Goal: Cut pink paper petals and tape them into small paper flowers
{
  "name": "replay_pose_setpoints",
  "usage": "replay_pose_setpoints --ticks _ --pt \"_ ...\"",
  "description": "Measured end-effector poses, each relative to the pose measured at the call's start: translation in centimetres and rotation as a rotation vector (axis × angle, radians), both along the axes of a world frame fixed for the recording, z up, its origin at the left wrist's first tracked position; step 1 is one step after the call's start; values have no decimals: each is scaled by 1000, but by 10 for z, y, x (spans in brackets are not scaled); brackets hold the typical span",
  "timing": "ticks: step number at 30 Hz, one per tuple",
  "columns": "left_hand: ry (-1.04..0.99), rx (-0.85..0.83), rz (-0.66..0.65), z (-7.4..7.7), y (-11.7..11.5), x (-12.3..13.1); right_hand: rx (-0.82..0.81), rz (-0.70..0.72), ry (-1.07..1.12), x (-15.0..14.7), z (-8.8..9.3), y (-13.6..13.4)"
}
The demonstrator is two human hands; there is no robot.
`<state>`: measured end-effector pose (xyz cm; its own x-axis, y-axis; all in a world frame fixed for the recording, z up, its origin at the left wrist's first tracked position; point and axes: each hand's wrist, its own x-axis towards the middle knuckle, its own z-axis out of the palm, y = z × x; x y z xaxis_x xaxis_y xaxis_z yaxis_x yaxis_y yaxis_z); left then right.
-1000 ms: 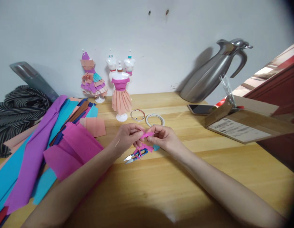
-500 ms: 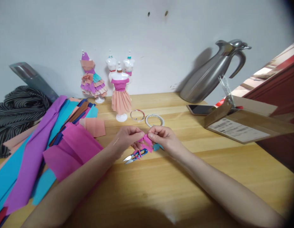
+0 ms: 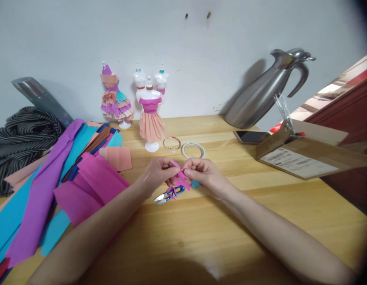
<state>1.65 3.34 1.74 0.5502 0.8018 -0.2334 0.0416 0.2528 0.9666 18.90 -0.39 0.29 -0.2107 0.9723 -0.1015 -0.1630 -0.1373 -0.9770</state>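
Observation:
A small pink fabric piece (image 3: 181, 175) is pinched between my left hand (image 3: 158, 172) and my right hand (image 3: 203, 173), just above the wooden table (image 3: 231, 221). Both hands have their fingers closed on it, thumbs and forefingers meeting at the middle. Right below them lie blue-handled thread snips (image 3: 169, 194) on the tabletop. A bit of turquoise fabric (image 3: 195, 184) peeks out under my right hand.
Folded sheets of pink, purple, turquoise and peach fabric (image 3: 52, 178) cover the left side. Small mannequins in paper-like dresses (image 3: 150, 118) stand at the back, with two rings (image 3: 183, 147) before them. A steel jug (image 3: 266, 91), a phone (image 3: 250, 136) and a cardboard box (image 3: 302, 156) are at right.
The pink piece has been turned and folded between my fingers. Both hands stayed in nearly the same place above the snips.

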Motion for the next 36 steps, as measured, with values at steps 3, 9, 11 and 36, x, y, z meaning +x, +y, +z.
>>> replay_pose_setpoints --ticks 3,9,11,36 --pt "-35 -33 -10 1 0 -1 -4 -10 3 1 0 0" --pt "-40 -66 -64 3 1 -4 -52 6 51 2 2 0" --pt "-16 -69 -87 4 3 -5 -89 18 79 3 2 0" --pt "-77 -113 -72 -2 8 -8 156 -109 -321 -2 2 0"
